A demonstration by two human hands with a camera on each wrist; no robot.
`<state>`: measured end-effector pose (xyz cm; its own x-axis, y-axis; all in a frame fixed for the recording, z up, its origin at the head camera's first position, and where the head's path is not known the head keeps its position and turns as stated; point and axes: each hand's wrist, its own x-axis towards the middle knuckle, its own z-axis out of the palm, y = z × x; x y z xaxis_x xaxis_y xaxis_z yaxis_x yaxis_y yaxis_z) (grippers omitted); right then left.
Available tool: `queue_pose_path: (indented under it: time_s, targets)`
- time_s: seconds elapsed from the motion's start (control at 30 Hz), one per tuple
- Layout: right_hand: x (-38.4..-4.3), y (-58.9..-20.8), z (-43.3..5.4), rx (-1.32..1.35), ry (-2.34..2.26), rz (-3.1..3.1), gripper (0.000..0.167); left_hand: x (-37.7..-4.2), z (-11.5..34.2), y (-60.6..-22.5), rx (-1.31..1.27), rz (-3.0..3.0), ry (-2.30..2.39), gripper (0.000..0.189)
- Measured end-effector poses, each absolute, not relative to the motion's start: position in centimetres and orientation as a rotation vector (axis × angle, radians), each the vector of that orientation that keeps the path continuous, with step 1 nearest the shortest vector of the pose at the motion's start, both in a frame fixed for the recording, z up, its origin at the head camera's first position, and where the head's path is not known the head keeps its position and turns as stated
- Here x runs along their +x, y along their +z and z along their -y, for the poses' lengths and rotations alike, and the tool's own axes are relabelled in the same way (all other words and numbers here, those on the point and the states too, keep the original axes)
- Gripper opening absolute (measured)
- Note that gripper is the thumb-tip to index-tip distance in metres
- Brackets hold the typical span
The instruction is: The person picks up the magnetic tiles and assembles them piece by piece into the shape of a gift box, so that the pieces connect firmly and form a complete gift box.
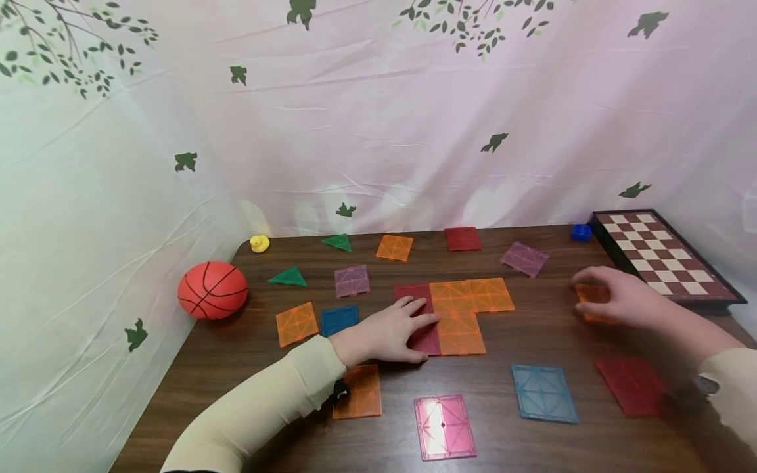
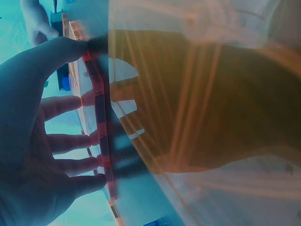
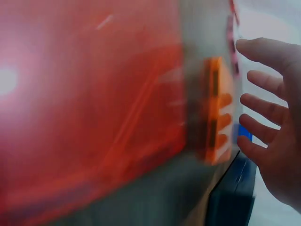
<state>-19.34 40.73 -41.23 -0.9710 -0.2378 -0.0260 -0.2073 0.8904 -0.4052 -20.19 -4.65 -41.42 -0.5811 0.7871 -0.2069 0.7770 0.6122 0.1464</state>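
My left hand (image 1: pixel 390 332) rests over red see-through magnetic tiles (image 1: pixel 428 341), its fingers spread across them. In the left wrist view the thumb and fingertips touch the red tile edge (image 2: pixel 99 110). Three orange tiles (image 1: pixel 458 322) lie against the right side of the red ones, in an L shape. Far to the right, my right hand (image 1: pixel 629 299) hovers at a single orange tile (image 1: pixel 593 295), thumb on the near side and fingers on the far side. In the right wrist view those fingers are extended, with a gap between them and the tile.
Loose tiles lie around: a light blue one (image 1: pixel 544 393), a pink one (image 1: pixel 445 427), a red one (image 1: pixel 633 386) and several others. A chessboard (image 1: pixel 662 256) and a small blue block (image 1: pixel 581 232) stand at right. A small basketball (image 1: pixel 213 290) and a yellow duck (image 1: pixel 259 244) are at left.
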Motion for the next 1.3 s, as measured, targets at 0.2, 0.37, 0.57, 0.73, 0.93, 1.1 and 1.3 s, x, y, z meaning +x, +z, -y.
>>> queue_pose_path:
  time_s: [0.2,0.37,0.57,0.73,0.93,1.1,1.3]
  targets:
    - [-18.4,-42.2,-42.3,-0.323,-0.555,-2.973,0.066,-20.2,4.8,-41.4,1.274,-2.591,0.055,0.076]
    - [-17.8,-42.2,-42.0,-0.372,-0.545,-2.96,0.062,-20.3,4.8,-41.4,1.273,-2.587,0.054,0.077]
    - [-16.7,-41.8,-38.8,-0.522,-0.526,-2.937,0.056,-20.3,4.9,-41.2,1.259,-2.58,0.064,0.076]
    - [-15.9,-41.3,-35.6,-0.682,-0.535,-2.906,0.054,-20.3,4.9,-41.2,1.25,-2.577,0.067,0.076]
    - [-15.3,-41.3,-32.8,-0.841,-0.528,-2.886,0.055,-20.4,4.7,-41.3,1.258,-2.578,0.053,0.076]
    - [-15.2,-41.2,-31.0,-0.88,-0.527,-2.865,0.054,-20.5,4.6,-41.3,1.264,-2.585,0.052,0.076]
    - [-15.7,-41.3,-29.4,-0.918,-0.549,-2.849,0.054,-20.6,4.6,-41.2,1.259,-2.584,0.049,0.076]
